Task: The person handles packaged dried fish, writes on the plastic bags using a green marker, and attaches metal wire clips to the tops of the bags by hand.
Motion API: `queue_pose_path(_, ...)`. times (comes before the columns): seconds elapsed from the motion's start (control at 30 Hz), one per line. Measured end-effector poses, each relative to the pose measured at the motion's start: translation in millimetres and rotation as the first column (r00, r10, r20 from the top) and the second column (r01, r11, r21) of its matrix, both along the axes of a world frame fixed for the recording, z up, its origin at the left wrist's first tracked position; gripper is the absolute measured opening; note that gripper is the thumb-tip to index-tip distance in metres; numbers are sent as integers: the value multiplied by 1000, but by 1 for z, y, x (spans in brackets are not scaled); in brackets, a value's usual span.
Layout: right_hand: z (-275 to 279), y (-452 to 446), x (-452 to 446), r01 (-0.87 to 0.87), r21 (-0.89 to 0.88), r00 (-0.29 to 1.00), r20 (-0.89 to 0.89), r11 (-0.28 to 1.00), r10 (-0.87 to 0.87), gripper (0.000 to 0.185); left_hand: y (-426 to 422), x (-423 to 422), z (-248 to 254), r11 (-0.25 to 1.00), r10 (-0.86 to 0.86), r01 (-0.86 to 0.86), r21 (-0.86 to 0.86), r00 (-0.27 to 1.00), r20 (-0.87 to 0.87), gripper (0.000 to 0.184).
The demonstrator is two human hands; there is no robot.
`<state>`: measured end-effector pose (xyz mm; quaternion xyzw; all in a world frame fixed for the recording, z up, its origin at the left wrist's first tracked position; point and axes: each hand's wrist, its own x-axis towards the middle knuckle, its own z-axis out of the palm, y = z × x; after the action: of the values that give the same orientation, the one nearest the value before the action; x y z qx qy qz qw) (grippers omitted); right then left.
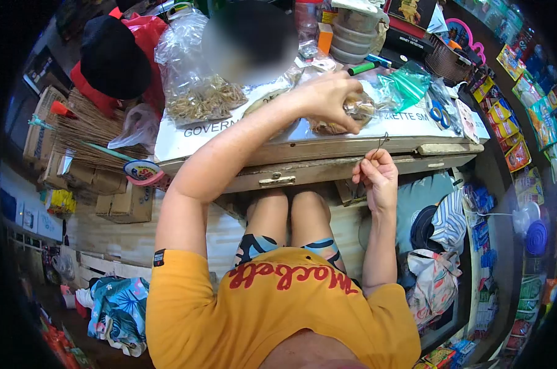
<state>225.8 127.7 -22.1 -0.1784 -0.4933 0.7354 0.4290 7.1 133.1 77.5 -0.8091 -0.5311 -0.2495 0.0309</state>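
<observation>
My left hand [330, 101] reaches across the white-covered table, its fingers curved around a small clear plastic bag [359, 109] of brown, dried-looking pieces. My right hand [377, 175] is raised just in front of the table edge, thumb and fingertips pinched on a thin dark loop [386, 140], perhaps a rubber band. A larger clear plastic bag [204, 101] of similar brown pieces lies to the left on the table. What exactly the pieces are is too small to tell.
Right of the bag lie green plastic [407, 86], blue-handled scissors [439, 114] and a green marker [363, 68]. Behind stand stacked round tubs [352, 40] and a black money detector [407, 42]. A closed drawer [278, 178] is above my knees. Hanging packets [506, 126] line the right side.
</observation>
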Motion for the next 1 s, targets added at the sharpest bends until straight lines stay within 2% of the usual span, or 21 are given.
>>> queue_pose_path(0.03,-3,3,1,-10,10,999,-50,1000,11,12,0,3,-1,998,-58,59,29,997,-49,49)
queue_pose_path(0.13,-1,11,5,22,-32,984,-177,999,-27,13,-7,14,-9,957,-5,26,287,997,-75,31)
queue_pose_path(0.17,-1,18,9,8,-21,981,-192,1000,-12,12,-11,14,-11,951,95,-31,308,977,-193,23)
queue_pose_path(0.27,7,29,7,99,-60,976,-190,993,-109,12,-32,18,-10,853,3,122,508,971,-239,16)
queue_pose_path(0.3,11,33,6,66,-52,982,-175,996,-74,13,-45,24,-11,791,11,178,585,952,-306,14)
queue_pose_path(0.33,16,34,4,15,-91,972,-230,996,-36,12,-56,27,-15,753,-27,264,603,927,-373,18)
queue_pose_path(0.4,27,29,-1,-93,-163,938,-345,982,31,12,-83,36,-20,760,-49,336,556,883,-467,23)
queue_pose_path(0.43,33,25,-1,-165,-153,937,-333,974,107,10,-92,39,-23,735,-44,369,569,863,-503,24)
queue_pose_path(0.5,29,21,-7,-126,-129,953,-291,984,84,10,-105,41,-28,700,-49,418,579,837,-546,24)
queue_pose_path(0.57,17,23,-10,-122,-41,966,-236,992,109,10,-115,40,-38,726,-81,416,548,842,-533,23)
queue_pose_path(0.6,17,20,-11,-54,-19,977,-207,998,49,10,-119,38,-43,745,-95,409,526,847,-524,22)
queue_pose_path(0.67,20,10,-15,86,43,984,-159,995,-79,9,-121,32,-53,814,-141,338,473,904,-403,23)
queue_pose_path(0.7,30,-1,-17,216,84,973,-104,973,-207,8,-121,29,-54,840,-158,309,445,926,-344,23)
queue_pose_path(0.73,32,-6,-17,262,160,964,-94,952,-249,7,-126,27,-50,873,-161,246,421,960,-228,25)
queue_pose_path(0.8,38,-14,-15,302,236,953,-57,924,-297,7,-139,27,-43,930,-139,125,346,990,16,30)
queue_pose_path(0.87,40,-21,-16,279,276,959,-29,920,-282,6,-138,24,-40,914,-25,-59,402,979,200,31)
queue_pose_path(0.93,37,-27,-22,276,366,957,-23,888,-288,5,-138,25,-27,917,102,-278,287,857,505,32)
queue_pose_path(0.97,34,-31,-24,270,379,956,5,885,-294,4,-139,26,-18,938,169,-318,135,764,623,37)
queue_pose_path(1.0,36,-36,-25,257,438,954,27,862,-298,5,-132,23,-16,954,100,-276,118,662,743,51)
